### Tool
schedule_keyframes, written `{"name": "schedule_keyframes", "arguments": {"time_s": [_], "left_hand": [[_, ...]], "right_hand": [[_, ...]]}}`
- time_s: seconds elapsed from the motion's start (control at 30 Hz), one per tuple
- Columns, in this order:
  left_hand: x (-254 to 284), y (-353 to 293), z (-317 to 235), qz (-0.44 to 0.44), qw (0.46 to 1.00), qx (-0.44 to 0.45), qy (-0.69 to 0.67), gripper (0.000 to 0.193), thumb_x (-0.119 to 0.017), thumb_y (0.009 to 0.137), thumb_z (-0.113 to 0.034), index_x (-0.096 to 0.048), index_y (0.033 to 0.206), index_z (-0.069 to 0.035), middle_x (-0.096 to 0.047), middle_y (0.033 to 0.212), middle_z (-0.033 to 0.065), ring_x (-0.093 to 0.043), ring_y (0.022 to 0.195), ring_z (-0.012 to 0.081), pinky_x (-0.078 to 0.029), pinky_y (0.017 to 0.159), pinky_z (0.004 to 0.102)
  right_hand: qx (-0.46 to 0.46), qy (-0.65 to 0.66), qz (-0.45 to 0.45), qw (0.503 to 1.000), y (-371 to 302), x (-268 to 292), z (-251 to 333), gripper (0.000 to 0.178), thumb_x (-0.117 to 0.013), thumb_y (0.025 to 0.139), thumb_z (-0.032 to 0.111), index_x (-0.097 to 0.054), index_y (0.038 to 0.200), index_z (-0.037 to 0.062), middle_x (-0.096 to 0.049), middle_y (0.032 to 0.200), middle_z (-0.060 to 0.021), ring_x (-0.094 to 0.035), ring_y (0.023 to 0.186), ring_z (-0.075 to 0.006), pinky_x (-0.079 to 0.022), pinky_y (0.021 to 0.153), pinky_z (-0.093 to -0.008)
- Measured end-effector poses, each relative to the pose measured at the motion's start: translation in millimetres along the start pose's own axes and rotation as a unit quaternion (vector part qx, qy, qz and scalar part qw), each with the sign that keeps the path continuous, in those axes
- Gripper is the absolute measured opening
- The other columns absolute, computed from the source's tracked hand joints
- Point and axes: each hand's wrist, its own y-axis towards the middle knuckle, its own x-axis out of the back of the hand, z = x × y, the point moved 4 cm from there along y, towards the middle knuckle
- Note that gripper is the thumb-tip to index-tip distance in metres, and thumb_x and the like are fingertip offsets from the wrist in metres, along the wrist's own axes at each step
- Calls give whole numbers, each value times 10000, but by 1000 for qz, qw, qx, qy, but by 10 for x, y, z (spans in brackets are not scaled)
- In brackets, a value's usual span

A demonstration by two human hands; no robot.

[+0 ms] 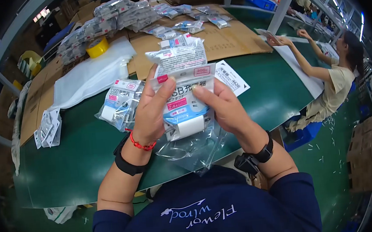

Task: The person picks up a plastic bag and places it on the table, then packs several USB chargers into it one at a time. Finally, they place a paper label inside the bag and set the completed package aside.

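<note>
Both my hands hold a packaged white power adapter (184, 108) by the upper part of its pink, white and blue card. My left hand (149, 114) grips its left side, thumb across the front. On the other side my right hand (229, 107) presses its thumb onto the card; its other fingers are mostly hidden. Just behind stand more such packs (181, 59), one with its printed back facing me; whether my fingers also hold them I cannot tell. Below the adapter hangs a crumpled clear plastic bag (194, 155). Left of my left hand, bagged packs (120, 102) lie on the green table (74, 156).
A stack of clear bags (89, 76), yellow tape (97, 47) and piled adapter packs (115, 16) lie on cardboard (232, 41). Small cards (48, 128) lie left, a printed white sheet (236, 78) right. A co-worker (328, 77) sits at the right beside a metal post (286, 3).
</note>
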Motion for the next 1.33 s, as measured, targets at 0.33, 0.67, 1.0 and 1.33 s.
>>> {"name": "schedule_keyframes", "arguments": {"time_s": [0.33,0.67,1.0,1.33], "left_hand": [[25,-355,195,114,772,13,625,450,-691,811,-222,-530,1153,20,-539,1059,152,-539,979,272,-431,823,358],[-8,-136,846,93,694,-144,699,385,-727,754,-244,-553,985,10,-517,901,135,-515,794,319,-448,702,374],[-23,-462,724,93,709,-21,699,160,-679,777,-114,-559,841,-30,-519,748,103,-549,689,285,-457,596,369],[-263,-360,529,151,690,-116,699,65,-646,814,-56,-589,844,-47,-576,742,96,-584,615,202,-462,532,323]], "right_hand": [[74,57,-249,964,-478,1146,202,344,-539,928,213,-519,1164,-37,-636,1049,-132,-653,894,-194,-532,793,-311],[-24,-39,-238,970,-698,1421,153,366,-573,919,174,-509,1208,-41,-634,1070,-117,-632,892,-136,-510,777,-256],[-193,-203,-26,960,-762,1190,295,416,-602,886,179,-506,1230,-35,-622,1051,-97,-586,937,-125,-469,810,-264],[-307,-289,59,905,-499,843,-29,459,-634,867,180,-506,1272,5,-599,1084,-111,-554,969,-136,-445,840,-264]]}}
